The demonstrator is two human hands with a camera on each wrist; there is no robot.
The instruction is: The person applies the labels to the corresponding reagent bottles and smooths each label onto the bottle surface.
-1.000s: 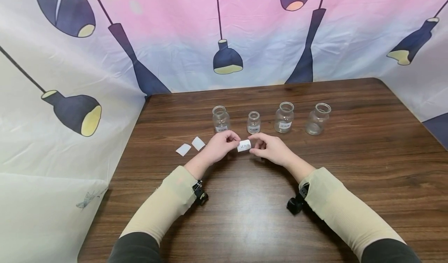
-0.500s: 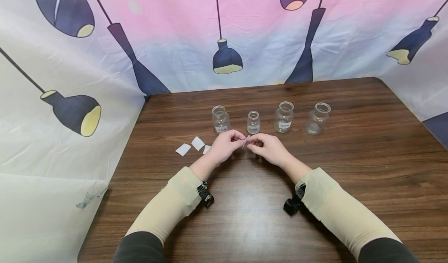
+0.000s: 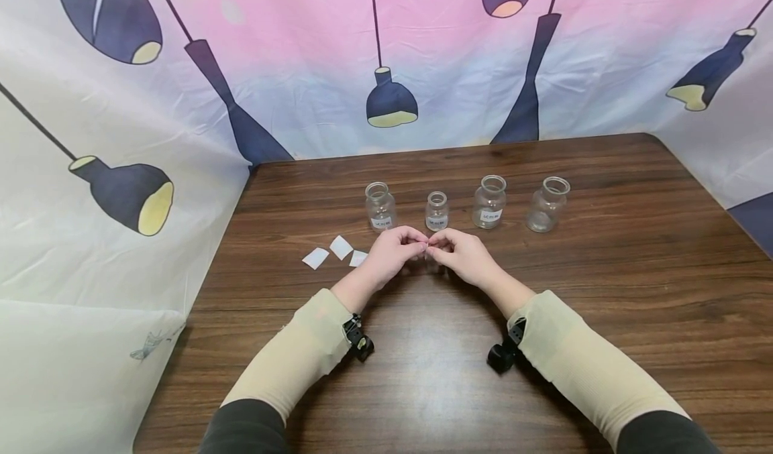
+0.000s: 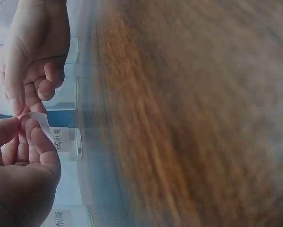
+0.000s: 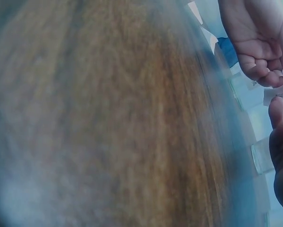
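Note:
My left hand (image 3: 389, 253) and right hand (image 3: 465, 256) meet fingertip to fingertip over the middle of the table. Between them they pinch a small white paper label (image 4: 40, 121), by thumb and forefinger on each side. Fingers hide most of the label, and in the head view it hardly shows. Some dark print is visible on the label in the right wrist view. Just behind the hands stand a clear glass bottle (image 3: 380, 207) and a smaller glass bottle (image 3: 437, 212), both with printed labels on their fronts.
Farther right stand a labelled glass bottle (image 3: 490, 202) and a glass bottle (image 3: 547, 206) with no label showing. Left of the hands, three white paper pieces lie on the wooden table (image 3: 423, 373), the nearest piece (image 3: 358, 258) partly behind the left hand. A printed curtain (image 3: 326, 58) hangs behind.
The hands have drawn together. The label, earlier facing the head camera with its print showing, has turned edge-on and is now mostly covered by fingers. A third paper piece has come into view.

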